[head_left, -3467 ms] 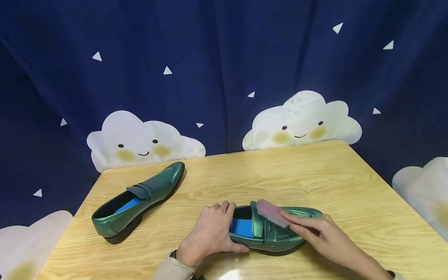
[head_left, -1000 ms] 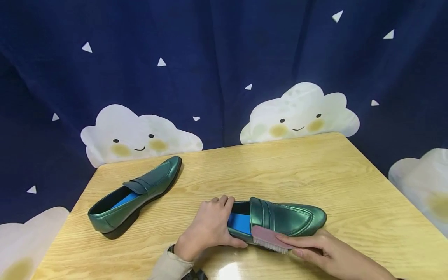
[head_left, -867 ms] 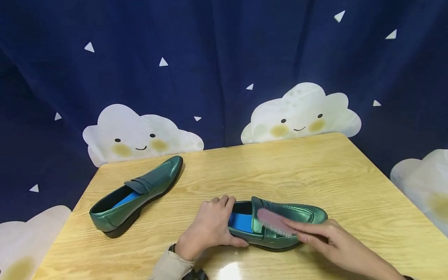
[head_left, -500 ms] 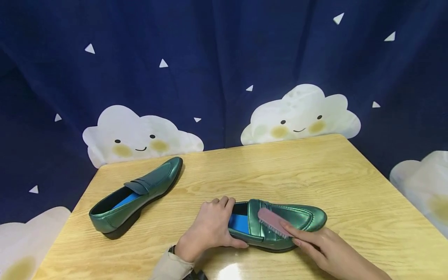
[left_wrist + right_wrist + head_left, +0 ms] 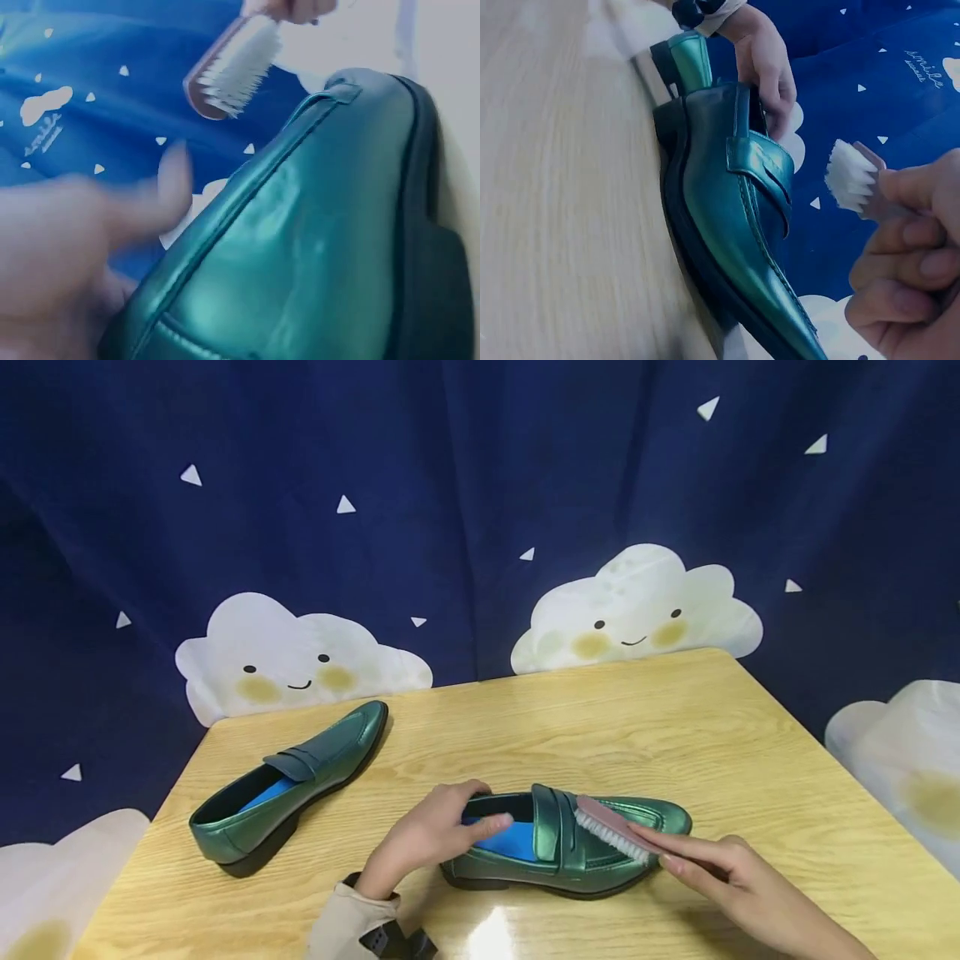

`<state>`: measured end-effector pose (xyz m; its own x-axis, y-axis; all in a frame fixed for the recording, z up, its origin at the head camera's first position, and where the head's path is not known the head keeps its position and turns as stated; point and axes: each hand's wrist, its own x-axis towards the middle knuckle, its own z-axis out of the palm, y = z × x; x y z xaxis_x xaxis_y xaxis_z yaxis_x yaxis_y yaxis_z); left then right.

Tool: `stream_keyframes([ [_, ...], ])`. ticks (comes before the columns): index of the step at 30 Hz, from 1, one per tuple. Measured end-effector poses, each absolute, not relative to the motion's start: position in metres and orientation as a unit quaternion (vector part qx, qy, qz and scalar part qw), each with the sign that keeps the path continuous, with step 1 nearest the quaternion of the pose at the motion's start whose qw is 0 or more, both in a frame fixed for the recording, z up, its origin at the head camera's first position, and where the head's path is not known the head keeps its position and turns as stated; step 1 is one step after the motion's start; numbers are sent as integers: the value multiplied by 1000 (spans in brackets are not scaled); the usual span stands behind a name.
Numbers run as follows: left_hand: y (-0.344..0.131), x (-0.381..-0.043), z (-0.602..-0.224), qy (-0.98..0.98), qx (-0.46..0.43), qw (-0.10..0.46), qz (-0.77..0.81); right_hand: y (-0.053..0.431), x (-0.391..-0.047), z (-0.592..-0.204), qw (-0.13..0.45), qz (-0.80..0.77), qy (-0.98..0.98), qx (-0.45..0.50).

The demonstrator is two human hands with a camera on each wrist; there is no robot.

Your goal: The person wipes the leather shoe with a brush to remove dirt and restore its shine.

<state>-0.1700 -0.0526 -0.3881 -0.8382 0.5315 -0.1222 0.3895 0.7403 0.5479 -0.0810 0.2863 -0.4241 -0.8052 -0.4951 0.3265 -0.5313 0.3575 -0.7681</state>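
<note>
A metallic green loafer [image 5: 600, 860] with a blue insole lies on its sole before me, toe to the right. My right hand [image 5: 750, 881] pinches the end of a pink-backed brush [image 5: 611, 828] with white bristles. In the right wrist view the brush [image 5: 853, 178] is above the shoe's upper, bristles apart from it. My left hand [image 5: 435, 831] is at the heel, thumb raised over the shoe opening and fingers by the far rim. In the left wrist view this hand [image 5: 90, 232] is blurred, its thumb off the leather.
A matching green loafer [image 5: 292, 785] stands at the left of the wooden table [image 5: 570, 718], toe pointing to the back right. Behind the table hangs a dark blue curtain [image 5: 465, 510] printed with clouds. A dark band [image 5: 397, 941] sits on the left sleeve.
My left thumb has come off the near side of the heel and lifted over the opening. The brush has lifted and shifted slightly right along the upper, after strokes over vamp and near side.
</note>
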Motion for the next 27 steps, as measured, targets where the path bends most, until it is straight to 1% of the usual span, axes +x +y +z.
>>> stream_keyframes([
  [2,-52,-172,-388,925,230,134,272,285,-84,-423,34,472,-825,309],
  [5,-48,-174,-393,936,221,81,261,282,-89,-423,42,462,-834,299],
  [8,-45,-175,-400,935,230,1,271,279,-95,-422,54,446,-843,295],
  [10,-45,-175,-405,929,231,-64,283,278,-100,-420,67,431,-849,300],
  [14,-43,-176,-412,898,238,-203,309,275,-112,-414,127,391,-855,316],
  [16,-40,-176,-418,882,244,-249,316,272,-116,-410,150,376,-856,322],
  [19,-39,-173,-429,867,263,-272,324,267,-121,-406,168,348,-861,331],
  [22,-41,-168,-437,858,282,-258,342,260,-125,-403,175,325,-860,351],
  [24,-46,-165,-436,851,289,-234,372,256,-128,-401,183,312,-858,365],
  [27,-54,-161,-432,842,288,-163,426,253,-131,-398,196,294,-856,378],
])
